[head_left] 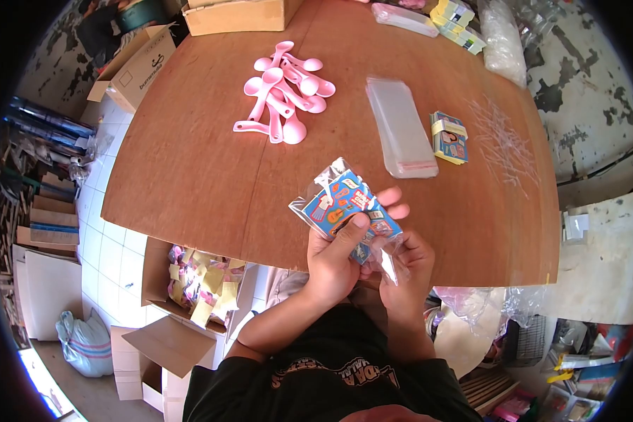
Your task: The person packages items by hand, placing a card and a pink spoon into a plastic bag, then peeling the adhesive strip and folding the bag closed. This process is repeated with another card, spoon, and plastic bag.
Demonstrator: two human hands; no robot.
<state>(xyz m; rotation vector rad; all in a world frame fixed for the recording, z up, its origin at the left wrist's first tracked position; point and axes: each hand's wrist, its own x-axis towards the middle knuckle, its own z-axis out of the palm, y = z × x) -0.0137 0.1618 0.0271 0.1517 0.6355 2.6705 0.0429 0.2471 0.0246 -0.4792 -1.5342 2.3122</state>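
Note:
Near the table's front edge my left hand (336, 259) is closed around a blue printed card (344, 204) in a clear plastic bag, thumb on top. My right hand (408, 264) pinches the lower right end of the same bag, where loose clear film (388, 259) sticks out. What else the bag holds is hard to make out. Beyond my hands lies a pile of pink plastic spoons (285, 95). To the right are a stack of clear plastic bags (401, 126) and a banded stack of blue cards (449, 138).
Thin clear strips (505, 144) are scattered on the table's right side. A cardboard box (235, 15) and yellow packs (458, 24) stand at the far edge. Below the table's front left, an open box (200, 285) holds many small bagged pieces. An empty-looking carton (163, 348) stands beside it.

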